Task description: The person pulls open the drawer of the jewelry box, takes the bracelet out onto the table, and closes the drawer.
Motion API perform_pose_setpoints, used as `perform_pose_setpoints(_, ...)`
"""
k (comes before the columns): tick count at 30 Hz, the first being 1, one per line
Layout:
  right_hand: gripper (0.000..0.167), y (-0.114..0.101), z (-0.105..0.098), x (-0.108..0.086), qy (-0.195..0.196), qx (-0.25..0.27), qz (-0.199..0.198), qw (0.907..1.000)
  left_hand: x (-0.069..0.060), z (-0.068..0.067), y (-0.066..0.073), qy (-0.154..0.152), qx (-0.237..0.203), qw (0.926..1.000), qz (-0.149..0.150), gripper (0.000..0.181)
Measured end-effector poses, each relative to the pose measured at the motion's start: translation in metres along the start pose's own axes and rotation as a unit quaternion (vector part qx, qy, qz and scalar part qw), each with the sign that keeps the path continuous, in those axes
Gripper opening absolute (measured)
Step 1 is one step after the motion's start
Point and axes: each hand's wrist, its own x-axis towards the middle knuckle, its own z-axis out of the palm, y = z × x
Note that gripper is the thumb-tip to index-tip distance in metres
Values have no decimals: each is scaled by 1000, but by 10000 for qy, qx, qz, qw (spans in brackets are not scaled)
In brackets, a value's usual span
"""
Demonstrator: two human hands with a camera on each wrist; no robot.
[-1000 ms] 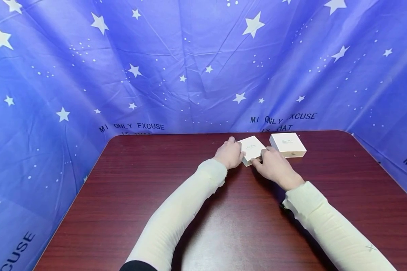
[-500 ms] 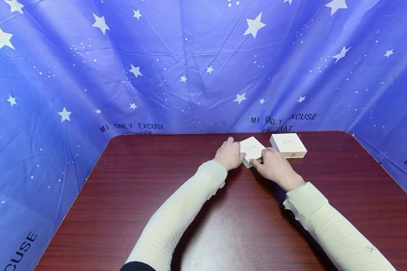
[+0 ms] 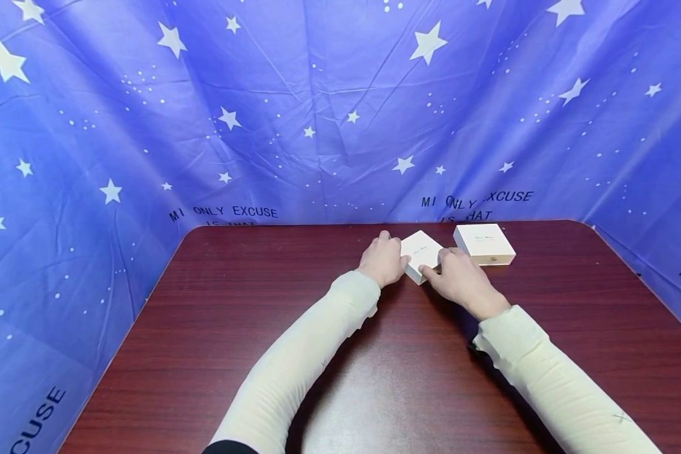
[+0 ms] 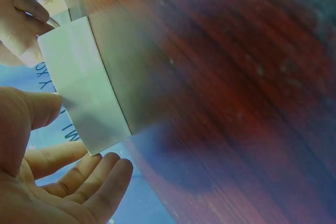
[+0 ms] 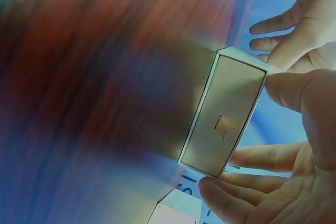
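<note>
White box (image 3: pixel 422 252), pinched by both left hand (image 3: pixel 382 260) and right hand (image 3: pixel 463 281), has turned slightly further askew near a second box (image 3: pixel 484 242), so its repositioning seems under way

From your head camera, the script (image 3: pixel 420 250) on the white box (image 3: pixel 417 258) you hold is too small to read, and your right hand (image 3: pixel 461 282) hides the box's right corner. Your right sleeve (image 3: pixel 567 375) runs off the bottom edge. In your right wrist view, the second box (image 5: pixel 178 206) is cut off below and the tabletop (image 5: pixel 100 77) blurs.
</note>
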Motion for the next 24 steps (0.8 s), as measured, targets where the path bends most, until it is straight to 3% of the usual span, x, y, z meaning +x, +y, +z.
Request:
perform_pose_setpoints(9,38,0,0,-1,49,11,-19,10000,-3,0,2,-16,-203,9995,-225,34)
perform_pose_setpoints(24,41,-4,-3,-2,-313,-96,270,9991,-6,-1,1,15,-296,9989,-371,36)
